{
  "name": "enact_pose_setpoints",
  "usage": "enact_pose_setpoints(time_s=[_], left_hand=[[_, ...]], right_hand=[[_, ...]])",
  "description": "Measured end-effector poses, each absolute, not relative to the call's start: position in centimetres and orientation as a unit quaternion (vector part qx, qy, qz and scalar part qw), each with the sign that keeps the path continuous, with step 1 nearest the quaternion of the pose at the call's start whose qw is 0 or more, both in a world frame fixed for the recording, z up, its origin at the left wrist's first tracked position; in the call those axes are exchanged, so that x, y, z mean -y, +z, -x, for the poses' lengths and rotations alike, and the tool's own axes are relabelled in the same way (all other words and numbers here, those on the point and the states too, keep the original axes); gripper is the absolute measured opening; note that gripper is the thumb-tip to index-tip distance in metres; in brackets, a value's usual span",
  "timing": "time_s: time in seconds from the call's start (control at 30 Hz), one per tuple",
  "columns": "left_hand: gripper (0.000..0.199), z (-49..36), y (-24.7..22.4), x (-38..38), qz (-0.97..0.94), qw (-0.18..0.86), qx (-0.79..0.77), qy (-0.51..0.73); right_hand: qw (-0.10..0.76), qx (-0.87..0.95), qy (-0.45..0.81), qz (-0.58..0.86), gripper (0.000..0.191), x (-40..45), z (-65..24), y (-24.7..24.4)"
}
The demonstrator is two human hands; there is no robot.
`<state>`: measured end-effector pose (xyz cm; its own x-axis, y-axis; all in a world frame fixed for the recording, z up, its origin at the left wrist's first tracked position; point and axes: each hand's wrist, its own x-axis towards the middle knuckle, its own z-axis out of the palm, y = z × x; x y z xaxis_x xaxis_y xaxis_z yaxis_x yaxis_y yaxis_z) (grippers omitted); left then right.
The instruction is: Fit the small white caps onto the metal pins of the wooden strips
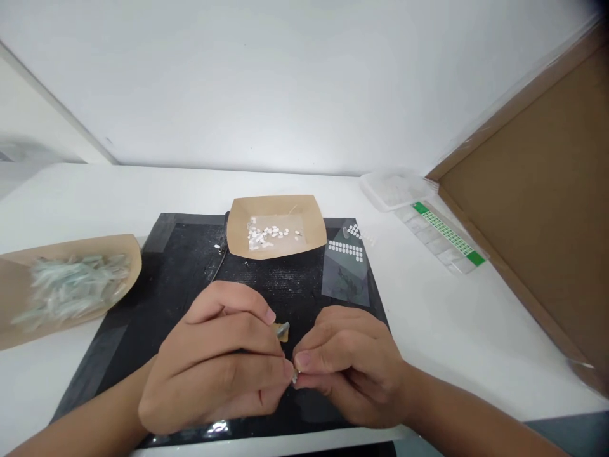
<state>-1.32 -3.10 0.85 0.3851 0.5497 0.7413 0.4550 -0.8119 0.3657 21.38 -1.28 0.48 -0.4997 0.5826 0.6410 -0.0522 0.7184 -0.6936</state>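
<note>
My left hand (228, 362) and my right hand (352, 365) meet low over the black mat (190, 260), both closed in a pinch. Between their fingertips a tiny pale, partly shiny piece (295, 378) shows; most of it is covered by the fingers. Just beyond the left fingers there is a small yellowish piece (284, 336) with a grey-green curved bit (282, 329) on it. Whether the left hand touches these two, I cannot tell.
Behind the hands, a cardboard tray (276, 252) holds small white pieces. White ovals line a clear sheet (346, 282). At left, another tray (136, 254) carries many pale green strips (80, 282). A clear plastic container (397, 190), a green-labelled bag (450, 235) and a cardboard box (537, 209) stand right.
</note>
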Motion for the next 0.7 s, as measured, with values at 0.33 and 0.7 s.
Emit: enact_pose_setpoints(time_s=[0.33, 0.7], left_hand=[[0.003, 1.9, 0.5, 3.3, -0.837, 0.044, -0.292, 0.461], [0.018, 2.1, 1.4, 4.7, -0.83, 0.039, -0.344, 0.437]], right_hand=[[0.477, 0.781, 0.363, 0.173, 0.006, 1.5, -21.2, 0.3], [0.453, 0.667, 0.558, 0.195, 0.01, 2.5, -20.9, -0.2]])
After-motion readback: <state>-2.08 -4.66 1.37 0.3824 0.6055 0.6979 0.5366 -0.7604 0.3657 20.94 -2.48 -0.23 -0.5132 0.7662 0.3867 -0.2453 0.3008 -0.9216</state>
